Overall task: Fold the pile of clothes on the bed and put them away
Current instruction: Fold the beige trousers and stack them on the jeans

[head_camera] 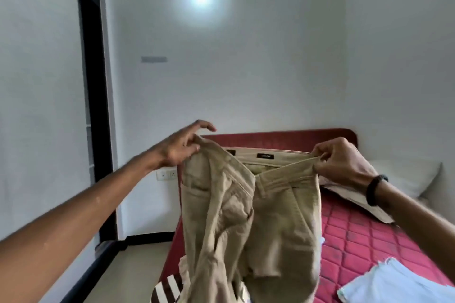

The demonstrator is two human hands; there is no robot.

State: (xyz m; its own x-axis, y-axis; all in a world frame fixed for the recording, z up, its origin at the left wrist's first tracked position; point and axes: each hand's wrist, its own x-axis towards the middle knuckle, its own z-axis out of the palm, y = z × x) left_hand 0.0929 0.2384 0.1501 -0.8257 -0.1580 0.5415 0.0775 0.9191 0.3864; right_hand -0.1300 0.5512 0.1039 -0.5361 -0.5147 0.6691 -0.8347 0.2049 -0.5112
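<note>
Nearest the lens, at the lower left: a bare left forearm reaching up and forward. At its end, the left hand (pixel 181 146), thumb and first fingers pinching one corner of a waistband, remaining fingers spread loose above it. Hanging between both hands, held up in the air over the near end of the bed: khaki trousers (pixel 248 216), waistband (pixel 283 172) pulled wide and facing the camera, dark label visible inside, legs drooping crumpled towards the bottom edge. Below them, peeking out: a brown-and-white striped garment (pixel 167 289), part of the waiting pile. To the right: the right hand (pixel 341 161), fingers curled tight round the other waistband corner, dark band on that wrist. Behind and beneath: a red quilted mattress (pixel 357 241), a pale blue cloth (pixel 398 283) at the lower right, a white pillow (pixel 413 177) near the far wall.

Step in hand, apparently: opening out the trousers before folding, nothing of this garment folded yet. Next move probably calling for bringing the two waistband corners together so the legs line up, then laying the trousers flat on bare mattress. Storage place out of view.
</note>
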